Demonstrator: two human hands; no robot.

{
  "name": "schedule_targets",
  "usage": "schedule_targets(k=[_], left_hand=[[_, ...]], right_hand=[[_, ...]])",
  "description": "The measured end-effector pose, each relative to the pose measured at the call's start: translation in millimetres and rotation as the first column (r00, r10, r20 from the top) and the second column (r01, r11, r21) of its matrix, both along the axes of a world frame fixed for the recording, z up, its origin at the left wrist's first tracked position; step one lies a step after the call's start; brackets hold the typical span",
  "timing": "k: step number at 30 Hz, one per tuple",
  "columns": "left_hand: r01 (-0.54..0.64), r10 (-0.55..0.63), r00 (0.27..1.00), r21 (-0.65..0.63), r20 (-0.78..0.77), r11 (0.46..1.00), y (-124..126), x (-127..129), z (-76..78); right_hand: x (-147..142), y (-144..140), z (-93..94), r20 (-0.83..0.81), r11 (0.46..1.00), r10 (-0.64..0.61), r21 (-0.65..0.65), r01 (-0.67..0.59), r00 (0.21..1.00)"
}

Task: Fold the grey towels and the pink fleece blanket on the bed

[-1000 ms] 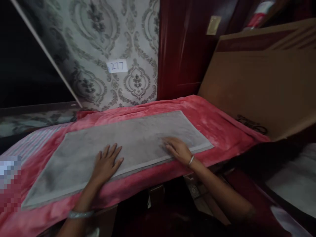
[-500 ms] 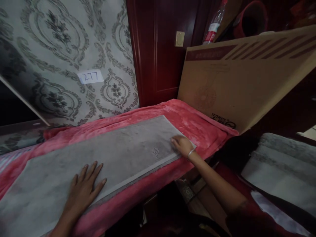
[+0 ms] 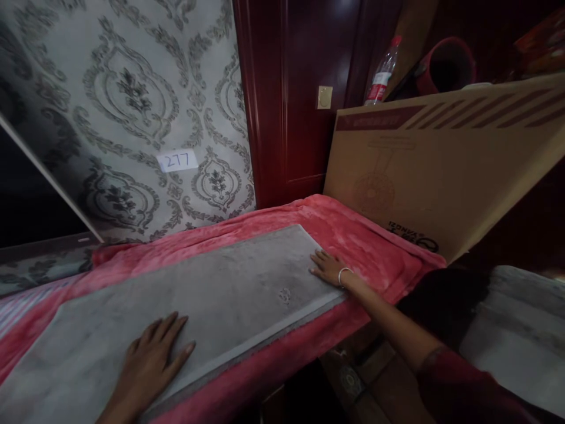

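1. Left hand (image 3: 148,364): fingers spread, holding nothing.
2. Right hand (image 3: 328,270): fingers slightly parted, holding nothing, at the cloth (image 3: 233,288)'s end.
3. The cloth lies on the blanket (image 3: 359,238), under both hands' fingers.

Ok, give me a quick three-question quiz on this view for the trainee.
1. True or false: the left hand is clenched into a fist.
2. Where is the right hand?
A. On the cardboard box
B. At the right end of the grey cloth
C. On the bottle
3. Fill in: the paper on the patterned wall reads ___.

Key: 1. False, it is open; 2. B; 3. 277
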State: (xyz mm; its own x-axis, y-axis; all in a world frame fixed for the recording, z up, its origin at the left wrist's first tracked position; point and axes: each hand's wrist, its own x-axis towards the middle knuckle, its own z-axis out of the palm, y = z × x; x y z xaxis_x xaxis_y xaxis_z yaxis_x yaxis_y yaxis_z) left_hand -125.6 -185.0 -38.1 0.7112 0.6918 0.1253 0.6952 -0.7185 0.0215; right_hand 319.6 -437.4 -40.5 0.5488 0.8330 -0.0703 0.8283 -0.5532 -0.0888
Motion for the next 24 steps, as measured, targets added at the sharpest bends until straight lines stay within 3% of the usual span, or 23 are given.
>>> schedule_targets(k=[3, 6, 8, 10, 12, 15, 20, 24], left_hand=[[0.048, -0.046, 0.998, -0.069, 0.03, 0.996, 4.8, 45.9, 27.2], [0.222, -0.212, 0.969, -0.07, 0.127, 0.972, -1.5, 112.3, 43.6], [0.275, -0.268, 0.957, -0.045, 0.115, 0.96, -11.4, 151.3, 39.6], [0.29, -0.288, 0.956, -0.038, 0.061, 0.956, -22.0, 176.2, 25.6], [0.294, -0.293, 0.956, -0.026, 0.032, 0.956, -29.2, 185.7, 8.8], [0.306, -0.306, 0.951, -0.013, 0.037, 0.952, -31.9, 182.7, -6.7], [0.304, -0.304, 0.952, 0.009, 0.024, 0.953, -32.0, 178.7, -7.3], [0.306, -0.306, 0.952, 0.009, 0.03, 0.952, -35.2, 182.1, -6.2]], right_hand=[[-7.9, 28.2, 22.2, 0.055, 0.997, -0.026, 0.077, 0.022, 0.998], [-25.5, 78.4, 35.9, 0.078, 0.98, 0.113, 0.156, -0.124, 0.991], [-33.2, 111.6, 38.2, 0.075, 0.964, 0.182, 0.182, -0.193, 0.981], [-31.2, 136.1, 36.4, 0.059, 0.961, 0.199, 0.183, -0.206, 0.978], [-17.3, 148.0, 31.6, 0.026, 0.97, 0.18, 0.16, -0.182, 0.983], [20.1, 142.2, 21.6, -0.021, 0.988, 0.093, 0.127, -0.089, 0.995], [77.1, 109.5, 12.2, -0.072, 0.987, -0.127, 0.088, 0.133, 0.989], [80.4, 107.6, 22.2, -0.098, 0.975, -0.216, 0.031, 0.22, 0.971]])
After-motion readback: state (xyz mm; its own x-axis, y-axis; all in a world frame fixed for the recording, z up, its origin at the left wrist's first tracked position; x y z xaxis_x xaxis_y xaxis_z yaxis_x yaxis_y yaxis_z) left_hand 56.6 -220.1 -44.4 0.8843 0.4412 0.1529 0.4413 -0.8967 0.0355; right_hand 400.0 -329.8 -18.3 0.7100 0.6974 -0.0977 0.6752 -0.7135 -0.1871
